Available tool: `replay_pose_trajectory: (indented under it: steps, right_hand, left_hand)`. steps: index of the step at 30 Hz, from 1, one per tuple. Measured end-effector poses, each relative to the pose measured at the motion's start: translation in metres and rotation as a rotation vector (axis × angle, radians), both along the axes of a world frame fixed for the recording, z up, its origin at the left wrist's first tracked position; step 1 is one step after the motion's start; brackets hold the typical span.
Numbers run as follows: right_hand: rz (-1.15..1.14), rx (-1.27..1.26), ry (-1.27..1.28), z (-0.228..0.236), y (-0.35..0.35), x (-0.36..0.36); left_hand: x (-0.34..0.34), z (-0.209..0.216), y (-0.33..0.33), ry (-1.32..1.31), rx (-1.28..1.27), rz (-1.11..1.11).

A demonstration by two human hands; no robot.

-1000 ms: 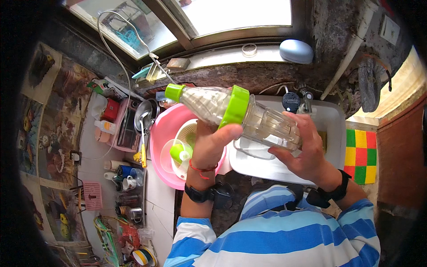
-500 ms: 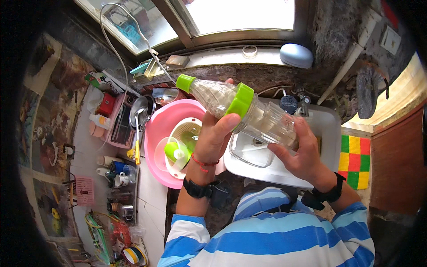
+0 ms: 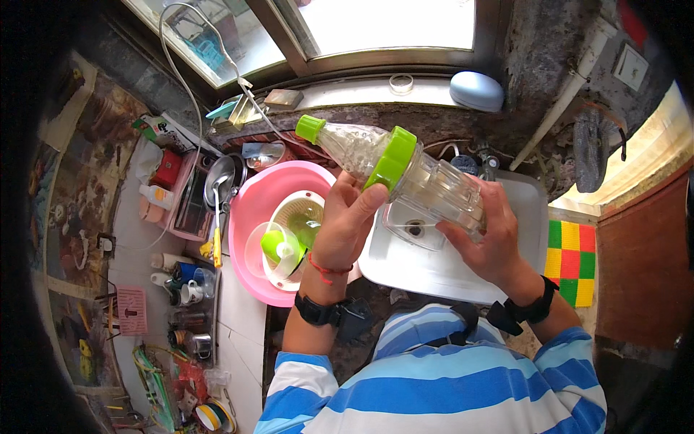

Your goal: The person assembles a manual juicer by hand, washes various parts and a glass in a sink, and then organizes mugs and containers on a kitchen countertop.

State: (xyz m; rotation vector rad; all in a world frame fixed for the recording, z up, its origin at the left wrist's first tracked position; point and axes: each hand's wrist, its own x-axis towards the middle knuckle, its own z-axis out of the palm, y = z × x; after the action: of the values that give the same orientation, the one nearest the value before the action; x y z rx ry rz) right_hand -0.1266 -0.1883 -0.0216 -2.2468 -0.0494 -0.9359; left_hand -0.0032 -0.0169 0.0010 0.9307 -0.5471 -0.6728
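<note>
A clear ribbed bottle (image 3: 435, 189) with a green cap and a wide green collar (image 3: 394, 158) is held tilted over the white sink (image 3: 412, 275), capped end up to the left. My left hand (image 3: 347, 220) is closed on it at the collar, its thumb against the green ring and its other fingers partly hidden beneath. Around the base end, my right hand (image 3: 490, 239) grips with thumb on the near side and fingers on the far side. Some cloudiness shows inside the clear body; I cannot tell if it is liquid.
Left of the sink, a pink basin (image 3: 246, 217) holds a white strainer and green and clear plastic parts. A ladle (image 3: 217, 217) lies beside it, with cups (image 3: 191, 293) on the counter. A faucet (image 3: 489, 165) stands behind the sink, below a sill with a blue case (image 3: 477, 91).
The bottle has shifted and turned slightly in my hands, its capped end moving a little right. Both hands keep hold, and the whole view has shifted slightly.
</note>
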Motion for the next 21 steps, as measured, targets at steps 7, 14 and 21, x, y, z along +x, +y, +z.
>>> replay_pose_trajectory:
  steps: [7,14,21]
  right_hand:
    - [0.086,0.096,0.034,-0.009,0.002,-0.003]
    - [0.094,0.275,0.073,-0.007,0.003,-0.006]
    - [0.106,0.258,0.068,-0.001,0.007,-0.01]
  left_hand:
    - [-0.006,0.002,-0.009,-0.045,0.024,0.084]
    - [-0.007,0.005,-0.005,-0.003,-0.18,-0.043]
    - [-0.005,0.014,-0.003,-0.063,-0.078,-0.005]
